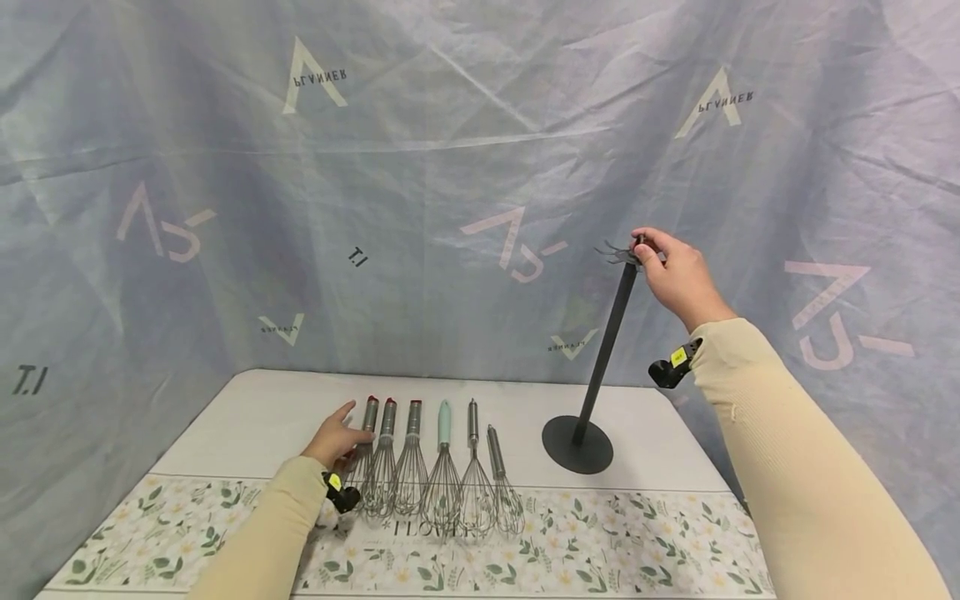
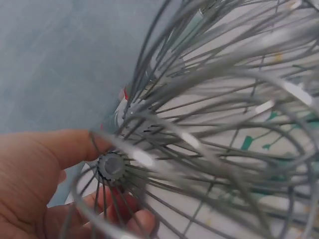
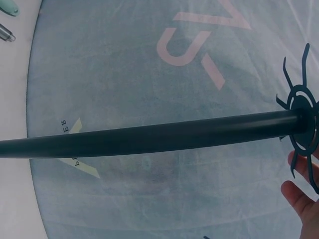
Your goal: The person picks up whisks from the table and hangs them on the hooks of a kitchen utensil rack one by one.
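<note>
At the left end of a row of whisks, my left hand point(image 1: 334, 439) holds the leftmost whisk point(image 1: 371, 412) near the base of its grey, red-tipped handle. The left wrist view shows the thumb on one side of the handle's wire end point(image 2: 111, 168) and curled fingers on the other. My right hand point(image 1: 684, 282) pinches the top of a tall black stand point(image 1: 606, 354), beside its ring of hooks point(image 1: 617, 254). The right wrist view has the hook ring point(image 3: 302, 119) at the right edge, fingertips next to it. The stand's pole tilts in the head view; its round base point(image 1: 558, 448) rests on the table.
More whisks lie side by side, among them one with a mint-green handle point(image 1: 444, 423) and a small one point(image 1: 496, 454) at the right end. A floral runner point(image 1: 630, 533) crosses the front of the white table point(image 1: 300, 387). A printed grey-blue curtain point(image 1: 420, 183) hangs behind.
</note>
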`<action>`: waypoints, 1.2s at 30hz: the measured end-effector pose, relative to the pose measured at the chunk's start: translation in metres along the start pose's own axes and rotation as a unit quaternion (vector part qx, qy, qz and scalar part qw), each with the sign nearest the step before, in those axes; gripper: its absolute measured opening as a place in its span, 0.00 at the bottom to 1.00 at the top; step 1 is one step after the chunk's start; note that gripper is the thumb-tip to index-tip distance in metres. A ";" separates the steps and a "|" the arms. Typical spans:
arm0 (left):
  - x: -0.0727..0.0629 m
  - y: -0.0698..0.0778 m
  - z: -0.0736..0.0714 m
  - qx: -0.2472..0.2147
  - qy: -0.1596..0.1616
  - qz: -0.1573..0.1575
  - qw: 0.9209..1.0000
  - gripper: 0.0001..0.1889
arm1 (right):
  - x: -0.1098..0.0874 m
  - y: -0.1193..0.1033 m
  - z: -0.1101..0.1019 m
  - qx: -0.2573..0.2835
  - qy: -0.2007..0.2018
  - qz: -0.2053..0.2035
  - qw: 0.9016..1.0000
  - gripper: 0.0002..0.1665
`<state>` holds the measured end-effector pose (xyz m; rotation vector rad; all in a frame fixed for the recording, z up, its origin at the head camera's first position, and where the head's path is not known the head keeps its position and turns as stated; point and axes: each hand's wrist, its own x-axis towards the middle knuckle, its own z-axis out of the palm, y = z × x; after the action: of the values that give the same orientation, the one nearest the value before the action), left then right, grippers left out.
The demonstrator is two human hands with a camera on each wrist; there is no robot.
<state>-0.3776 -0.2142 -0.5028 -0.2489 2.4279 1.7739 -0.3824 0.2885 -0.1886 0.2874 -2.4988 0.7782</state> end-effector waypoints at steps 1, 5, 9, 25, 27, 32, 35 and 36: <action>0.000 0.000 0.000 0.001 0.001 -0.001 1.000 0.47 | 0.000 0.000 0.000 0.000 0.000 0.000 1.000 0.30; 0.000 0.001 0.000 0.006 0.000 -0.001 1.000 0.44 | 0.000 0.000 0.001 -0.001 0.001 -0.002 1.000 0.30; -0.002 0.003 -0.001 0.010 -0.002 -0.002 1.000 0.43 | 0.000 -0.001 0.001 -0.003 0.001 -0.004 1.000 0.30; -0.005 0.005 -0.005 0.017 -0.007 -0.004 1.000 0.35 | -0.001 0.000 0.000 -0.005 -0.003 -0.003 1.000 0.29; -0.005 0.005 -0.006 0.006 -0.010 -0.009 1.000 0.35 | -0.002 0.000 0.000 -0.006 -0.003 -0.001 1.000 0.29; -0.004 0.005 -0.009 -0.012 -0.013 -0.016 1.000 0.37 | -0.002 0.000 0.000 -0.009 -0.008 0.000 1.000 0.30; -0.004 0.005 -0.012 -0.020 -0.012 -0.014 1.000 0.37 | -0.002 -0.001 -0.002 -0.010 -0.009 -0.004 1.000 0.30; -0.004 0.005 -0.013 -0.020 -0.013 -0.012 1.000 0.37 | -0.002 -0.002 -0.002 -0.009 -0.009 -0.005 1.000 0.29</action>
<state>-0.3751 -0.2245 -0.4931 -0.2563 2.3649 1.8058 -0.3795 0.2884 -0.1869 0.3010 -2.5182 0.7507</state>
